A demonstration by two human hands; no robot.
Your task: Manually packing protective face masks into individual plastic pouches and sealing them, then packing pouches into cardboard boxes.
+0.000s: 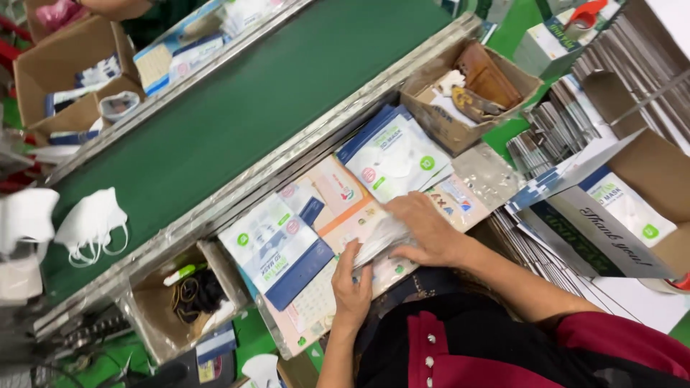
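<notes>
1. Fingers (357, 253) of the left hand (351, 286) curl around the near edge of a thin stack of clear plastic pouches (381, 241), thumb side up, pinching it so the sheets stay squared.
2. Flattened on top, the right hand (430, 228) presses the same stack from the 2 o'clock side, fingers spread and bent over it rather than clenched; together the two hands hold the pouches aligned against the worktop.
3. That stack lies on a pale printed paper sheet (332, 214) that covers the work surface directly in front of the person.
4. At 10 o'clock from the hands sits a pile of white-and-blue packaged face masks (277, 248), laid flat and close, apparently for easy reach.
5. At 12 o'clock lies a second fan of white-and-blue mask packets (394, 152).
6. Beyond them, a dark green conveyor belt (237, 118) runs diagonally, carrying loose white face masks (92, 224) at 9 o'clock.
7. At 1 o'clock stands an open brown cardboard box (467, 86) of oddments.
8. At 3 o'clock is a flat printed white-and-green carton (596, 230).
</notes>
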